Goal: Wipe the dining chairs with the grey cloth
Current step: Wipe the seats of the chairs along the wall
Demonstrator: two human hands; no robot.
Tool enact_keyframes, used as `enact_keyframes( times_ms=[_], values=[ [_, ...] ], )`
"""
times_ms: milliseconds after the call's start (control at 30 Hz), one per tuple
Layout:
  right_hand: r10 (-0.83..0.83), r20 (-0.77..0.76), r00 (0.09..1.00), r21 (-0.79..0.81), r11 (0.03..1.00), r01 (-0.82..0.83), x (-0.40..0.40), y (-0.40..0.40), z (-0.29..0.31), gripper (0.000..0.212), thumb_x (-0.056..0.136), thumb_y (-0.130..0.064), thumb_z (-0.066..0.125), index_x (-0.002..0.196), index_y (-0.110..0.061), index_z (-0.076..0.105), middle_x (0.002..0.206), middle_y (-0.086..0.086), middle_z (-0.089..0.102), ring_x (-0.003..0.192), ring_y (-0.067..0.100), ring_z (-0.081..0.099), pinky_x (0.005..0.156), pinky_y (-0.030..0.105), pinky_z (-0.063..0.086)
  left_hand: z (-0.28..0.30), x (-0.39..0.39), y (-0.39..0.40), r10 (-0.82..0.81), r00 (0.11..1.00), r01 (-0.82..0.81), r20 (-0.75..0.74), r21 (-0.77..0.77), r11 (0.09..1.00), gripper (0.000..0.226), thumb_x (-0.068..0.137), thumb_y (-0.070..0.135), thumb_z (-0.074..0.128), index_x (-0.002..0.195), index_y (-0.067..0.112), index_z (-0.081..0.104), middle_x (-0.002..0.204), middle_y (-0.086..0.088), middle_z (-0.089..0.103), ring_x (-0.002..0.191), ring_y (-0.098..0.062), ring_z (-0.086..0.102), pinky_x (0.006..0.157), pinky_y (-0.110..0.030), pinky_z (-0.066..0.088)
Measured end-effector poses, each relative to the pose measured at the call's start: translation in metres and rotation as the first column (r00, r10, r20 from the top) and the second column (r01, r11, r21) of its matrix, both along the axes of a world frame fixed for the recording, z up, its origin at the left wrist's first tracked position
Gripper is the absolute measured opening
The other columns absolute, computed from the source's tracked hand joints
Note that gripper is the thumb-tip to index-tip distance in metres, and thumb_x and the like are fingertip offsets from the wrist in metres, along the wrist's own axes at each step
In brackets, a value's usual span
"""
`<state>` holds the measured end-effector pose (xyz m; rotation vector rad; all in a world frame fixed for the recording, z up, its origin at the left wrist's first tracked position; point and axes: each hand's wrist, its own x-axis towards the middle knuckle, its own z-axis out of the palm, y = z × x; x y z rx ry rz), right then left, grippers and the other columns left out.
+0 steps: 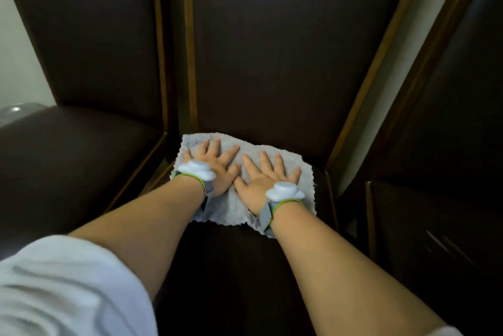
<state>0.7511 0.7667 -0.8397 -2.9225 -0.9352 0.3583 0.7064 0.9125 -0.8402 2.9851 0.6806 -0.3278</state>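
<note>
The grey cloth lies spread flat on the seat of the middle dining chair, pushed up toward the back corner where the seat meets the dark upholstered backrest. I have both hands on top of it. My left hand sits on the cloth's far left portion, my right hand just beside it, thumbs nearly touching. Each grip is spread wide, fingers straight and splayed, palms pressing down rather than pinching anything.

The cloth looks fluffy and limp, with ragged edges, so I judge it light and soft (it will bunch up if I push from one edge only). Flat palms over its middle seem the best hold. The seat looks like smooth leather-like material, so the cloth should glide easily, maybe too easily, and could slip out from under my palms if I ease the pressure.

A strip of cloth trails behind my wrists, toward me, and another reaches beyond my fingertips toward the backrest. To the left of my left hand stands a second chair, and right of my right hand a third; these I judge not yet reached.
</note>
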Motion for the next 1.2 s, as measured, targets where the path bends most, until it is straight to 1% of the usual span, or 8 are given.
enact_keyframes(
  times_ms=[300,433,533,667,767,867,1033,1200],
  values=[
    [0.031,0.025,0.999,0.030,0.999,-0.032,0.020,0.011,-0.002,0.068,0.087,-0.069,0.017,0.150,-0.047,0.002,0.163,-0.007,-0.003,0.149,0.028,-0.008,0.113,0.063,-0.006,-0.016,0.018,0.022,-0.034,0.996,0.031,0.081,0.036,0.999,0.064,0.081,0.074,0.007,0.142,0.059,-0.004,0.161,0.008,0.005,0.148,-0.022,0.003,0.115,-0.054,0.010],
    [0.045,0.029,0.999,-0.006,0.999,-0.045,0.018,0.009,0.000,0.069,0.086,-0.072,0.015,0.149,-0.049,0.000,0.163,-0.007,-0.006,0.148,0.028,-0.010,0.111,0.065,-0.007,-0.020,0.018,0.023,-0.041,0.999,0.040,0.023,0.061,0.997,0.062,0.078,0.074,0.001,0.138,0.060,-0.007,0.160,0.011,-0.010,0.148,-0.027,-0.006,0.111,-0.064,0.010],
    [0.047,0.052,0.998,-0.037,0.998,-0.045,0.012,0.006,0.000,0.071,0.083,-0.076,0.013,0.147,-0.052,-0.003,0.162,-0.007,-0.008,0.148,0.030,-0.012,0.109,0.068,-0.008,-0.031,0.005,0.036,-0.041,0.999,0.041,0.005,-0.008,0.999,0.082,0.052,0.083,-0.021,0.131,0.064,-0.008,0.159,0.010,-0.016,0.146,-0.032,-0.011,0.110,-0.063,0.013],
    [0.082,0.037,0.996,-0.031,0.996,-0.081,-0.027,0.004,0.000,0.074,0.081,-0.079,0.014,0.146,-0.052,-0.008,0.162,-0.005,-0.011,0.147,0.033,-0.014,0.108,0.069,-0.010,-0.025,-0.043,0.028,0.074,0.994,-0.067,0.084,-0.084,0.994,0.076,0.063,0.088,-0.010,0.135,0.067,-0.001,0.160,0.013,-0.007,0.148,-0.027,-0.006,0.114,-0.060,0.010],
    [0.170,0.021,0.985,0.011,0.985,-0.170,-0.070,-0.003,0.000,0.075,0.080,-0.081,0.015,0.146,-0.053,-0.009,0.162,-0.004,-0.013,0.146,0.035,-0.017,0.108,0.068,-0.013,-0.014,-0.104,0.011,0.142,0.983,-0.122,0.112,-0.170,0.978,0.065,0.081,0.080,0.015,0.140,0.062,-0.003,0.161,0.011,-0.007,0.148,-0.026,-0.003,0.114,-0.061,0.003],
    [0.268,0.023,0.963,0.038,0.962,-0.269,-0.102,-0.006,-0.006,0.078,0.076,-0.083,0.014,0.144,-0.055,-0.012,0.162,-0.005,-0.013,0.146,0.034,-0.020,0.107,0.067,-0.016,-0.009,-0.156,0.002,0.195,0.977,-0.176,0.083,-0.195,0.965,0.066,0.083,0.077,0.020,0.142,0.059,-0.004,0.161,0.008,-0.006,0.148,-0.024,-0.002,0.117,-0.058,0.002],
    [0.306,0.030,0.952,0.034,0.951,-0.307,-0.076,0.010,-0.004,0.077,0.076,-0.084,0.014,0.145,-0.056,-0.008,0.162,-0.009,-0.012,0.147,0.028,-0.018,0.110,0.065,-0.009,-0.009,-0.122,0.018,0.253,0.967,-0.241,0.038,-0.192,0.951,0.076,0.077,0.082,0.019,0.144,0.055,-0.003,0.162,0.003,0.003,0.147,-0.030,0.011,0.116,-0.057,0.007],
    [0.306,0.036,0.951,-0.010,0.952,-0.306,-0.035,0.051,-0.002,0.085,0.070,-0.090,0.012,0.146,-0.056,-0.004,0.162,-0.012,-0.010,0.148,0.024,-0.013,0.111,0.064,-0.007,-0.022,-0.087,0.056,0.337,0.935,-0.283,0.112,-0.336,0.898,0.083,0.072,0.086,0.020,0.146,0.052,0.006,0.159,-0.001,0.021,0.143,-0.029,0.025,0.116,-0.048,0.019]
  ],
)
